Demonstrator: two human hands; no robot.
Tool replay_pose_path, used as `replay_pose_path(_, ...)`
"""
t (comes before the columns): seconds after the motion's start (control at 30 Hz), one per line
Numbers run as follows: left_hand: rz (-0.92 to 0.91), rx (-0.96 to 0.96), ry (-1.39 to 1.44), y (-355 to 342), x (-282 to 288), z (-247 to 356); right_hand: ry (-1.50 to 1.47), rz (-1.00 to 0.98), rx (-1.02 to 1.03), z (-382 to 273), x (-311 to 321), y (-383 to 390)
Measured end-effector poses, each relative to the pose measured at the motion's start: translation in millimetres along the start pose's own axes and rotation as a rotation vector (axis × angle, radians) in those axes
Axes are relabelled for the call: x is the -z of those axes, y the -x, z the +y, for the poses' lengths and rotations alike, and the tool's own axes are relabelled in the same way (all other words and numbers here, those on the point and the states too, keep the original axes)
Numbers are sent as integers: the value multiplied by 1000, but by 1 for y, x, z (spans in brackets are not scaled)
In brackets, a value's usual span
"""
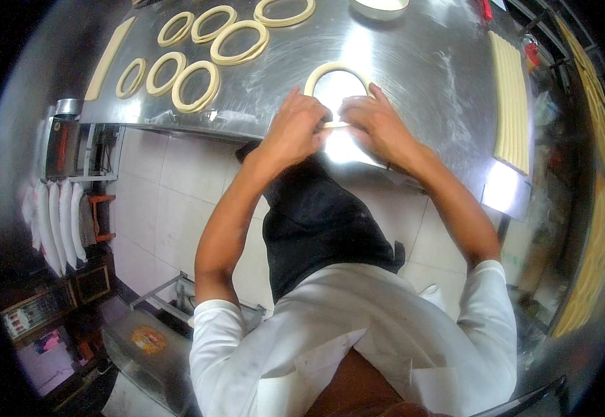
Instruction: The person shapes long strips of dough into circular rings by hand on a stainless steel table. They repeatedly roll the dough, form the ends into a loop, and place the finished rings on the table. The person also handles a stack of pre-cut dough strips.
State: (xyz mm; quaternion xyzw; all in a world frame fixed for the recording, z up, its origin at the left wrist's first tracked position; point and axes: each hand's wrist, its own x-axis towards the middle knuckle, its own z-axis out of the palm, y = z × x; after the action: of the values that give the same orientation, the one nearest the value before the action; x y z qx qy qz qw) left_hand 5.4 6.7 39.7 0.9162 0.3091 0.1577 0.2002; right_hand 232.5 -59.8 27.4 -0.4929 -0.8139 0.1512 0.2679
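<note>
A pale ring of dough (pixel 339 65) lies on the steel table close to its front edge, its far arc in plain sight. My left hand (pixel 300 119) is closed on the near left part of the ring, fingers curled. From the other side my right hand (pixel 377 119) grips the near right part, its fingers bent over the dough. Between my fingertips a short piece of the ring's near side shows; the rest there is hidden under my hands.
Several stacked dough rings (pixel 197 86) lie on the table's left half. A flat dough strip (pixel 110 57) is at the far left edge, and parallel dough ropes (pixel 508 104) line the right edge. A metal bowl (pixel 380 7) stands at the back. Floury smears mark the steel table (pixel 428 76).
</note>
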Motion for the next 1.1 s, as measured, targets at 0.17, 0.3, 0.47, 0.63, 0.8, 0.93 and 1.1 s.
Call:
replay_pose_path(0.17,72,-84,24,2,-4,-7,-34,71,4,5,-8,1)
replay_pose_path(0.3,101,-66,101,2,-8,-10,-89,141,27,-1,-15,-6)
replay_pose_path(0.47,106,-91,79,4,-6,-10,-40,42,-18,-2,-12,-6)
replay_pose_path(0.63,116,-94,57,5,-5,-11,-44,166,-58,-5,-10,2)
replay_pose_path(0.8,54,-117,14,2,-5,-6,20,49,-72,-5,-4,6)
replay_pose_path(0.93,83,-174,-53,-1,-8,-1,111,127,-110,-9,9,9)
replay_pose_path(1.1,24,-193,-22,-18,-7,16,165,267,-353,11,28,-25)
